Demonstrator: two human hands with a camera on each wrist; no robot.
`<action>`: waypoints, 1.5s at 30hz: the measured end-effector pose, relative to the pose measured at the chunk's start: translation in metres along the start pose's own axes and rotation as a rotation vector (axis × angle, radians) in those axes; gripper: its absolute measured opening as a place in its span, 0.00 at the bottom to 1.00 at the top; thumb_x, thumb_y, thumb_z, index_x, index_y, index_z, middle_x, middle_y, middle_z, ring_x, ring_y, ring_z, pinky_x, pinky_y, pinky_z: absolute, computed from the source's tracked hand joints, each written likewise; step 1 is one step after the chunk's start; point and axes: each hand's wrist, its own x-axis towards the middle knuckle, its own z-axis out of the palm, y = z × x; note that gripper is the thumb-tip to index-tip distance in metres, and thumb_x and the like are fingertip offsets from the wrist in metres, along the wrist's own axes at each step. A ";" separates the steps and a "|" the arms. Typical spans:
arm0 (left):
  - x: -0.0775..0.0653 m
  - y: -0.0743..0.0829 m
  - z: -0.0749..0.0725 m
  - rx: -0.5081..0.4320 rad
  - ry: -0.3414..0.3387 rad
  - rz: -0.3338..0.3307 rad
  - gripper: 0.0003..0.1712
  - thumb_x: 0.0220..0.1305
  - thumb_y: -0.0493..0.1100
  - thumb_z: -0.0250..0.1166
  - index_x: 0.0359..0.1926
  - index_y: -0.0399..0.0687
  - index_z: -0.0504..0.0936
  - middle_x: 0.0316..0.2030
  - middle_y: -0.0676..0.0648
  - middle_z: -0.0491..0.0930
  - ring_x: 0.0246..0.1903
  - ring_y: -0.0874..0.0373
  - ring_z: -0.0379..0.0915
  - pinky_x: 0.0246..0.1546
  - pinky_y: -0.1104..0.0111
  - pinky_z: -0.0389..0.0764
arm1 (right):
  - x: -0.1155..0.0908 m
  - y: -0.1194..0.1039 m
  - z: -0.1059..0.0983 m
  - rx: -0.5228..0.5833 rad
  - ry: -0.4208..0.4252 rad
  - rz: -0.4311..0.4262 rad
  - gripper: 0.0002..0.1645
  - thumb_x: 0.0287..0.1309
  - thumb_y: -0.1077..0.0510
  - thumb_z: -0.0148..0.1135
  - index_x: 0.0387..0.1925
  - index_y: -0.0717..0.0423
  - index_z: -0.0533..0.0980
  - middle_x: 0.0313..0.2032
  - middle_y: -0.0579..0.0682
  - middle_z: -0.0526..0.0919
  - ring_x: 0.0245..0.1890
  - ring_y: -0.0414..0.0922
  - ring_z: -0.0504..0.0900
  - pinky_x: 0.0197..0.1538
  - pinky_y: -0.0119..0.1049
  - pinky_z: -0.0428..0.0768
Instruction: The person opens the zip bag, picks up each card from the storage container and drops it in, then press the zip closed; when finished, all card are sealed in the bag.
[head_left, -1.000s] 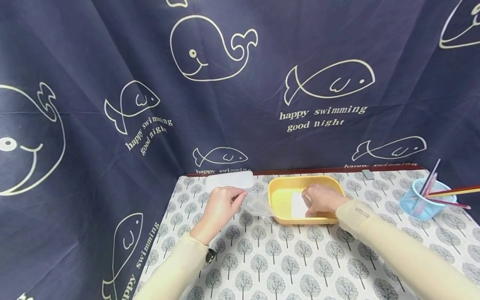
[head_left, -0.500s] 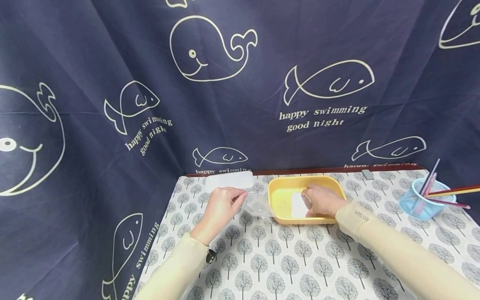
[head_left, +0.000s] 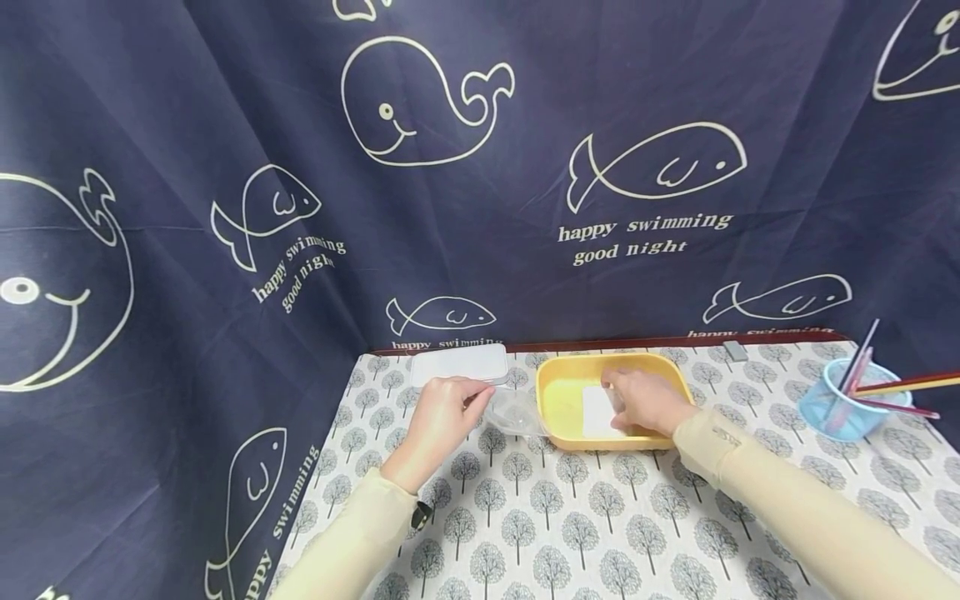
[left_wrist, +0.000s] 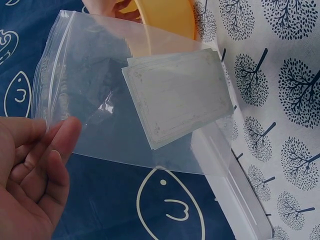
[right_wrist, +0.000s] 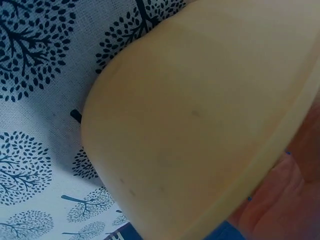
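My left hand (left_wrist: 35,175) pinches the zip edge of a clear zip-lock bag (left_wrist: 105,130) between thumb and fingertips. Several pale cards (left_wrist: 177,95) with a faint printed border lie inside the bag, toward its far end. In the head view, the left hand (head_left: 442,425) holds the bag just left of a yellow plastic basket (head_left: 558,396). My right hand (head_left: 645,400) reaches into the basket, fingers and thumb bent at the right side of a white card or stack (head_left: 598,410). The basket wall (right_wrist: 185,115) hides most of that hand in the right wrist view, so its grip is unclear.
A white rectangular box or lid (head_left: 459,364) lies at the back left. On the right stands a light blue mesh cup (head_left: 843,425) holding pens and pencils. A small grey block (head_left: 735,350) sits near the back edge. A dark blue curtain (head_left: 525,250) hangs behind the tree-patterned tablecloth (head_left: 577,517).
My right hand shifts very slightly within the basket. The left hand keeps its pinch on the bag in about the same place, and the bag's film changes shape a little.
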 end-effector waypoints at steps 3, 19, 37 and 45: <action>0.000 0.000 0.001 0.002 0.005 0.005 0.07 0.71 0.41 0.69 0.42 0.48 0.93 0.35 0.49 0.91 0.28 0.66 0.83 0.33 0.73 0.84 | 0.001 0.003 -0.002 0.040 0.031 0.004 0.33 0.44 0.58 0.85 0.51 0.58 0.77 0.29 0.42 0.82 0.30 0.43 0.82 0.35 0.44 0.83; 0.002 0.000 0.000 -0.003 0.011 0.023 0.06 0.71 0.40 0.70 0.38 0.46 0.93 0.32 0.50 0.90 0.26 0.66 0.82 0.31 0.73 0.84 | -0.008 0.006 -0.028 -0.045 0.182 -0.160 0.03 0.56 0.62 0.76 0.33 0.54 0.88 0.33 0.45 0.89 0.35 0.49 0.87 0.45 0.52 0.85; 0.004 -0.001 -0.001 0.009 0.021 0.040 0.06 0.70 0.40 0.70 0.39 0.45 0.93 0.34 0.48 0.90 0.29 0.63 0.85 0.34 0.71 0.86 | -0.018 -0.016 -0.070 0.151 0.177 -0.149 0.03 0.63 0.59 0.72 0.35 0.53 0.87 0.34 0.41 0.87 0.37 0.43 0.84 0.47 0.49 0.84; 0.004 -0.002 -0.002 0.016 0.014 0.032 0.06 0.71 0.40 0.69 0.40 0.46 0.93 0.34 0.49 0.90 0.27 0.65 0.83 0.33 0.73 0.85 | -0.024 -0.039 -0.081 0.099 0.394 -0.176 0.02 0.63 0.59 0.70 0.37 0.50 0.87 0.34 0.39 0.86 0.34 0.41 0.81 0.42 0.45 0.82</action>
